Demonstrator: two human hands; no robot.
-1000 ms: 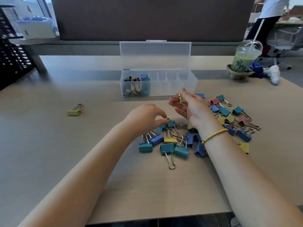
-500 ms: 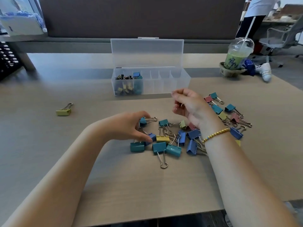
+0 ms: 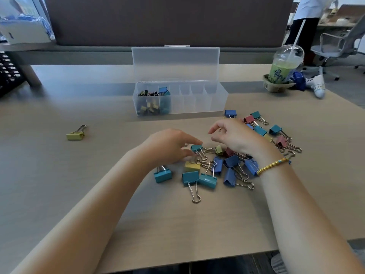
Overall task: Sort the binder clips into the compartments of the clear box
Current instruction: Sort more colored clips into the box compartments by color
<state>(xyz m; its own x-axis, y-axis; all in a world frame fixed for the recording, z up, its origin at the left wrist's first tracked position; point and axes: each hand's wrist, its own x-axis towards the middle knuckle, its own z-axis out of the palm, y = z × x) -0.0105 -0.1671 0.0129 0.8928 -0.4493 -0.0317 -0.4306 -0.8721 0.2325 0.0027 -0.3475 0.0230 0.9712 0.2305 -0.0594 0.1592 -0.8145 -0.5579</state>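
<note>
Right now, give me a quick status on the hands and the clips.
Left hand fingers pinching at a teal clip. Right hand open, empty. Clear box open, left compartments filled. Nothing blocking.

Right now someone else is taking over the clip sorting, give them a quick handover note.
Left hand: fingers pinching at a small teal clip in the pile, not lifted.
Right hand: open above the pile, looks empty.
Clear box: lid up, only the left compartments hold clips.
Left to sort: the mixed pile in front, plus one yellow clip lying alone far left.
</note>
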